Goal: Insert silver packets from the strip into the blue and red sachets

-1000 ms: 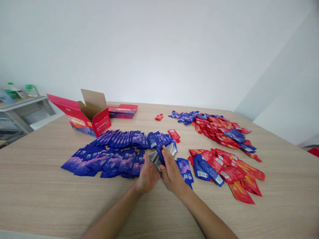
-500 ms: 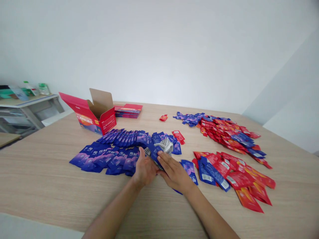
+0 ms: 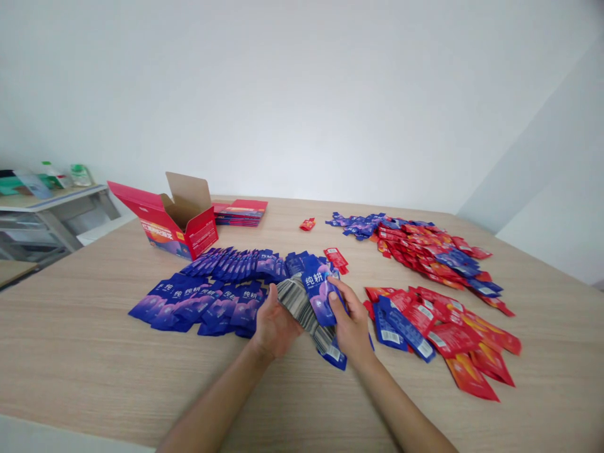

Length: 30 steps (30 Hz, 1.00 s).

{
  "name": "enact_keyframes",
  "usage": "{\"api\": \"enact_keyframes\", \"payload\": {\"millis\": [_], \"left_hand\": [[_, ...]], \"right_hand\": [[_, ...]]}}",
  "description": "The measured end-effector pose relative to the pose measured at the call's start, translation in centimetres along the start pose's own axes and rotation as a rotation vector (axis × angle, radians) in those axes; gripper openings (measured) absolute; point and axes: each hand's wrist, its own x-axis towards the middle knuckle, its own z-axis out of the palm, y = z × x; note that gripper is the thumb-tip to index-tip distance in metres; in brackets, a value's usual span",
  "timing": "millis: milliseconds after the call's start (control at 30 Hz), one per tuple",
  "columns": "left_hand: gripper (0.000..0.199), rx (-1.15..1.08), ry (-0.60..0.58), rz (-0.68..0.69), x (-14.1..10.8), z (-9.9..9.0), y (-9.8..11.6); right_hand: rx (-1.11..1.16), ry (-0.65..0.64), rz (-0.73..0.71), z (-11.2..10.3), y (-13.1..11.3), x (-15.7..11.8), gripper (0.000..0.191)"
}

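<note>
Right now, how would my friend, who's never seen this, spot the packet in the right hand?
Look at the wooden table, then find the right hand over its middle. It holds a blue packet right next to a stack with grey-striped edges. Unlike the blue packets lying in overlapping rows to the left, this one is held up, its white characters and purple circles showing.

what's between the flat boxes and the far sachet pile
A small red sachet lies between the flat boxes and the far pile, in the head view.
</note>
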Motion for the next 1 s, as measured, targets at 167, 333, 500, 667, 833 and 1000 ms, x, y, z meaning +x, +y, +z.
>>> {"api": "enact_keyframes", "payload": {"millis": [167, 333, 500, 667, 833, 1000], "left_hand": [[0.074, -0.033, 0.044, -0.015, 0.0, 0.2, -0.3], [0.078, -0.052, -0.002, -0.039, -0.1, 0.1, 0.1], [0.073, -0.022, -0.047, -0.06, 0.0, -0.2, -0.8], [0.058, 0.05, -0.059, -0.028, 0.1, -0.2, -1.7], [0.06, 0.022, -0.057, -0.038, 0.2, -0.2, -1.8], [0.071, -0.001, -0.082, -0.1, 0.1, 0.1, -1.3]], "right_hand": [[-0.196, -0.007, -0.151, 0.2, 0.2, 0.5, 0.032], [-0.222, 0.012, -0.167, 0.3, 0.8, 0.5, 0.041], [-0.33, -0.095, -0.212, 0.2, 1.1, 0.2, 0.045], [-0.419, -0.146, -0.346, -0.2, 0.9, 0.3, 0.04], [-0.419, -0.243, -0.453, -0.6, 0.6, 0.5, 0.038], [-0.398, -0.253, -0.278, -0.4, 1.1, 0.4, 0.036]]}}
